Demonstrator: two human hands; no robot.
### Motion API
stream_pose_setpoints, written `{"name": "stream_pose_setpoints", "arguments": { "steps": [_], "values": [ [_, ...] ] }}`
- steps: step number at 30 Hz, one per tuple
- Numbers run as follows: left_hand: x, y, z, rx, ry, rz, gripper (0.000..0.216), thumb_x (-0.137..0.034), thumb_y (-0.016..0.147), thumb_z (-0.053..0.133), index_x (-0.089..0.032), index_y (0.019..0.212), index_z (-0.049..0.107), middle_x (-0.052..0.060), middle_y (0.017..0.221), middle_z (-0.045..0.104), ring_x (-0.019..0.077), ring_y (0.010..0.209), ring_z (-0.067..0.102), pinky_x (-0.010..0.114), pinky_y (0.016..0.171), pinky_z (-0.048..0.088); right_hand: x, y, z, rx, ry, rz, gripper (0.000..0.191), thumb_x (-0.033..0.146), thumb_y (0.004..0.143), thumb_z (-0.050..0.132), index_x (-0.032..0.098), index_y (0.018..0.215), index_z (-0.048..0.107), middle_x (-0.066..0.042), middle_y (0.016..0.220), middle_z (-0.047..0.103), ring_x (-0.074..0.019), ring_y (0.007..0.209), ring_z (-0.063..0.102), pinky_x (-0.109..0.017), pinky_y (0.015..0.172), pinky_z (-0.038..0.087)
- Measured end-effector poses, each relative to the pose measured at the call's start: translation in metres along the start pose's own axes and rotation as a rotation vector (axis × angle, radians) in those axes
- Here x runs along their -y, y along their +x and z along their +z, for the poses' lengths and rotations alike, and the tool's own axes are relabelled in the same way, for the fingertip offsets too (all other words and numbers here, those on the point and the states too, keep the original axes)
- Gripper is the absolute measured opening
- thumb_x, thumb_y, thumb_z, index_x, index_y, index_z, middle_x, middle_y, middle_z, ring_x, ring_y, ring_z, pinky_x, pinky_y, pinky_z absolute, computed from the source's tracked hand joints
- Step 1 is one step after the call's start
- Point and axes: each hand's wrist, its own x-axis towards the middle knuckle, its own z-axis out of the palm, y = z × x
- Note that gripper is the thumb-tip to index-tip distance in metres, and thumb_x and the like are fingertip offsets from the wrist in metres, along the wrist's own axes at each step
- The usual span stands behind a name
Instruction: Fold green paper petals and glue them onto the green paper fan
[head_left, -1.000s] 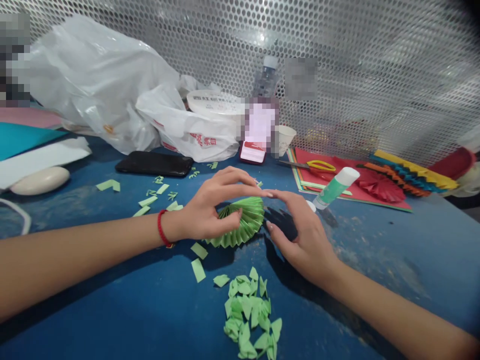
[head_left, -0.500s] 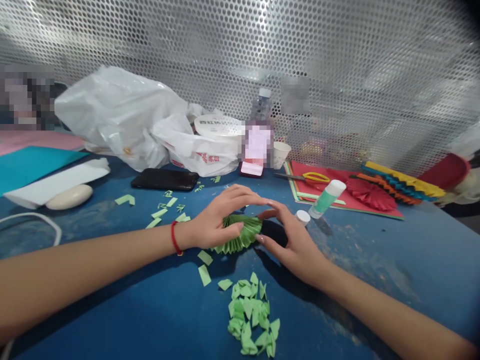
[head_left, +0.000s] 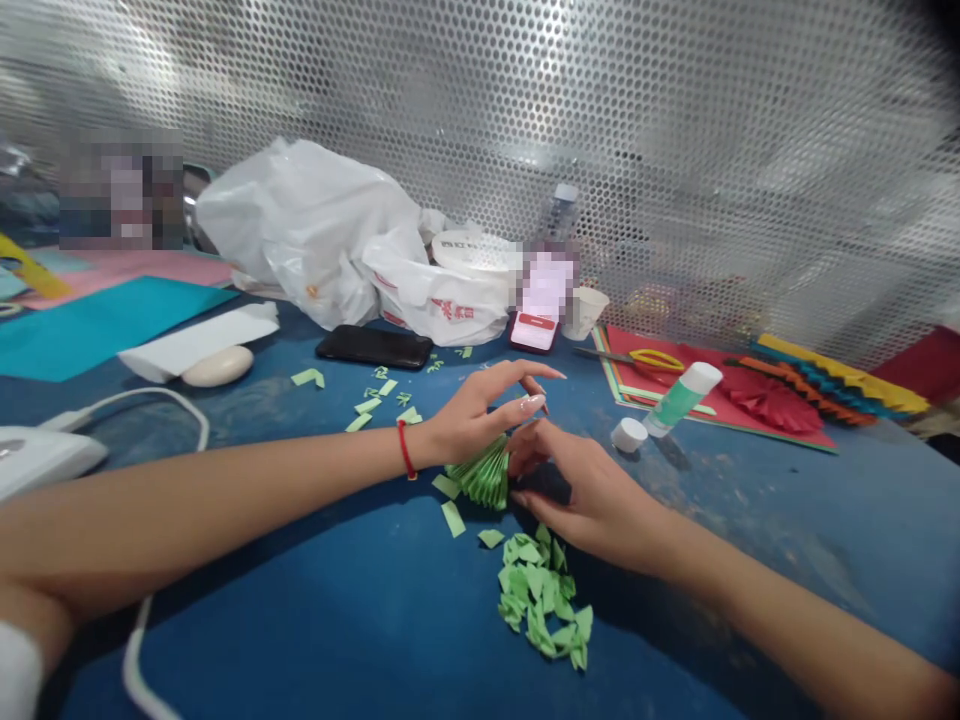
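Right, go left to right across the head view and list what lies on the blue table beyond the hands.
Teal paper sheet → black smartphone → white paper cup → green-and-white glue stick → red pleated paper fan

White plastic bag [head_left: 315,240], black smartphone [head_left: 373,347], yellow-handled scissors [head_left: 656,360], red paper fan [head_left: 769,402]
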Motion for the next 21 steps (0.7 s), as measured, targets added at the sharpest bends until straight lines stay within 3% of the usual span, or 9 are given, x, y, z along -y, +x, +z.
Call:
{"name": "stream_pose_setpoints", "arguments": {
  "steps": [3, 7, 10, 14, 17, 21],
  "values": [
    [0.002, 0.001, 0.0, -0.001, -0.133, -0.044, 0.051, -0.056, 0.094, 0.051, -0.019, 0.127, 0.061, 0.007, 0.099, 0.068, 0.0233, 0.099, 0.064, 0.041, 0.095, 0.047, -0.001, 0.01, 0.009, 0.002, -0.11, -0.007, 0.029, 0.03, 0.083, 0.076, 0.018, 0.104, 0.06, -0.005, 0.093, 0.072, -0.0191, 0.083, 0.067, -0.032, 0.074, 0.051],
    [0.01, 0.005, -0.001, -0.07, -0.29, -0.082, 0.057, -0.062, 0.093, 0.045, -0.017, 0.125, 0.06, 0.009, 0.095, 0.07, 0.0247, 0.099, 0.065, 0.042, 0.098, 0.045, -0.012, 0.029, 0.023, -0.033, -0.181, -0.021, 0.038, 0.038, 0.085, 0.077, 0.019, 0.116, 0.065, 0.001, 0.079, 0.07, -0.0142, 0.068, 0.063, -0.026, 0.063, 0.045],
    [0.014, 0.007, -0.001, -0.118, -0.343, -0.155, 0.056, -0.061, 0.093, 0.04, -0.017, 0.124, 0.058, 0.01, 0.097, 0.07, 0.0251, 0.1, 0.065, 0.043, 0.099, 0.045, -0.018, 0.043, 0.023, -0.047, -0.365, -0.173, 0.042, 0.052, 0.087, 0.07, 0.016, 0.108, 0.069, -0.006, 0.086, 0.069, -0.0191, 0.077, 0.063, -0.03, 0.065, 0.046],
    [0.013, 0.007, -0.001, -0.088, -0.431, -0.245, 0.049, -0.053, 0.094, 0.041, -0.018, 0.124, 0.056, 0.01, 0.102, 0.069, 0.0252, 0.097, 0.067, 0.043, 0.093, 0.051, -0.015, 0.054, 0.02, -0.033, -0.639, -0.421, 0.045, 0.058, 0.089, 0.064, 0.014, 0.091, 0.07, -0.015, 0.099, 0.068, -0.0283, 0.094, 0.06, -0.041, 0.081, 0.047],
    [0.012, 0.009, -0.005, -0.096, -0.466, -0.27, 0.051, -0.057, 0.092, 0.042, -0.017, 0.118, 0.061, 0.01, 0.1, 0.07, 0.0264, 0.1, 0.067, 0.043, 0.096, 0.049, -0.011, 0.054, 0.023, 0.053, -0.643, -0.329, 0.043, 0.055, 0.094, 0.059, 0.013, 0.095, 0.068, -0.013, 0.093, 0.067, -0.0257, 0.085, 0.059, -0.038, 0.076, 0.045],
    [0.013, 0.011, -0.01, -0.099, -0.542, -0.337, 0.059, -0.066, 0.092, 0.038, -0.017, 0.103, 0.069, 0.011, 0.112, 0.072, 0.0273, 0.107, 0.064, 0.042, 0.096, 0.046, -0.017, 0.048, 0.029, 0.098, -0.367, -0.104, 0.038, 0.046, 0.101, 0.048, 0.017, 0.082, 0.061, -0.003, 0.077, 0.061, -0.0159, 0.067, 0.051, -0.029, 0.06, 0.035]
  ]
}}
